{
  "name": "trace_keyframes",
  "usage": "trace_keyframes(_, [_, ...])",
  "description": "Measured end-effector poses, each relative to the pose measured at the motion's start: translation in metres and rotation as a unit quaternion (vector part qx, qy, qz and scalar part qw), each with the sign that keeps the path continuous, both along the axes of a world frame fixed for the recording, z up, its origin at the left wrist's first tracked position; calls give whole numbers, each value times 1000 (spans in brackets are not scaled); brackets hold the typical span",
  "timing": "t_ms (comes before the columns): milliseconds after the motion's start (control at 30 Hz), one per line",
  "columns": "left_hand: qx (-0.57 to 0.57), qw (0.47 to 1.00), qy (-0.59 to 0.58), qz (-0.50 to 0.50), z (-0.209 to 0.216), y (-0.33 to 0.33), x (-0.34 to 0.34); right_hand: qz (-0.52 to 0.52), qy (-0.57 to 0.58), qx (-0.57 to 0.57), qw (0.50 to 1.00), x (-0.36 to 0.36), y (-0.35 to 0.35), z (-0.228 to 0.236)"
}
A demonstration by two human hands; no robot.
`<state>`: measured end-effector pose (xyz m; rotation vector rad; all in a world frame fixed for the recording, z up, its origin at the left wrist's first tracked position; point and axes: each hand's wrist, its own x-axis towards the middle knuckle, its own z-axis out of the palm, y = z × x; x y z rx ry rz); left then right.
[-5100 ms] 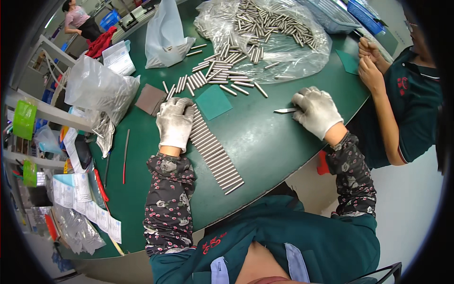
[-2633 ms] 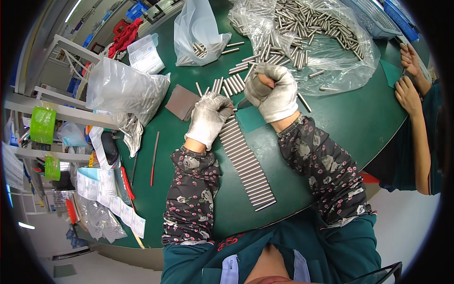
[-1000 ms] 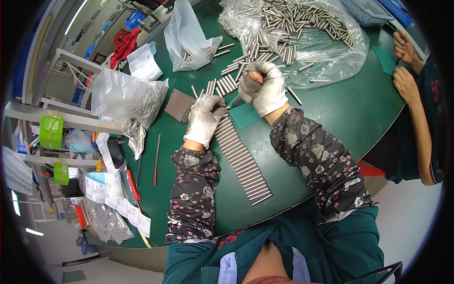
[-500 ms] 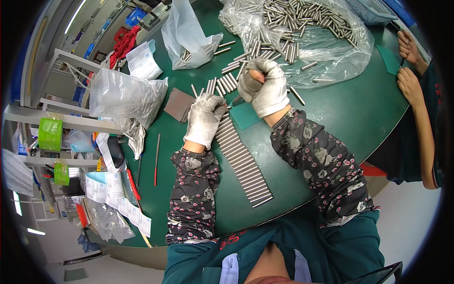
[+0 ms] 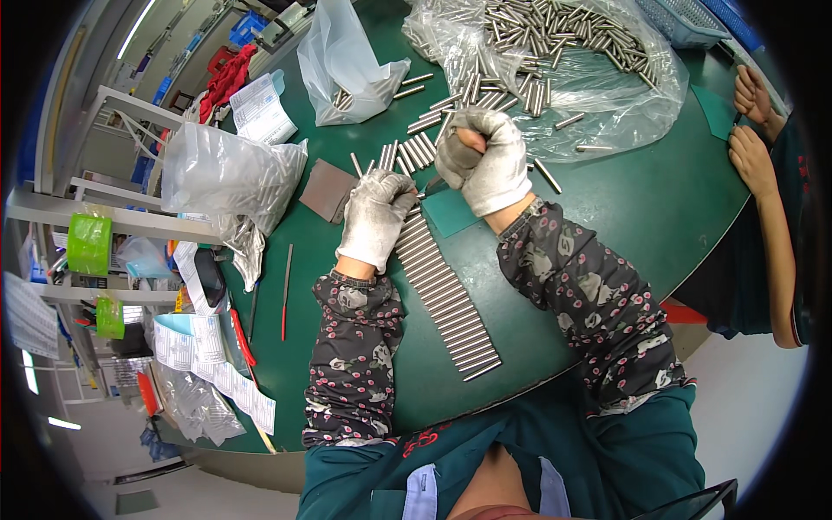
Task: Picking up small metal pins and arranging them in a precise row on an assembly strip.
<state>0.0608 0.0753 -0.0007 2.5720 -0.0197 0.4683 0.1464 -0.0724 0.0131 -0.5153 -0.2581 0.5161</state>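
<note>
A long row of short steel pins [image 5: 451, 303] lies side by side on the green table. At its far end my left hand [image 5: 373, 217], in a white glove, is closed, its fingertips pinched on a steel pin [image 5: 419, 197] of which only the end shows. My right hand [image 5: 485, 165], also gloved, is closed in a fist just to the right. From it a dark slim tool [image 5: 435, 184] points toward the left fingertips; the rest is hidden. A green sheet [image 5: 452, 213] lies under the right wrist. Several loose pins [image 5: 416, 152] lie beyond both hands.
A clear bag [image 5: 611, 113] with a heap of pins spreads at the far right. Two more bags [image 5: 347, 69] [image 5: 230, 173] stand at the left. A brown square block [image 5: 328, 191] sits beside my left hand; a red-handled file [image 5: 285, 299] lies farther left. Another person's hands [image 5: 752, 130] work at right.
Both hands stay in nearly the same place, with only a very slight shift. The other person's hands at the right have moved a little.
</note>
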Motion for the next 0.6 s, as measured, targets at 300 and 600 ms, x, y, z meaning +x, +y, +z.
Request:
trace_keyframes(300, [-7,1000,5,-2,-2,1,1,20,-16,-1,1000,2,-1,-1])
trace_keyframes(600, [4,1000,-4,6,1,0,4,-17,-141,-49,989,0,2,-10])
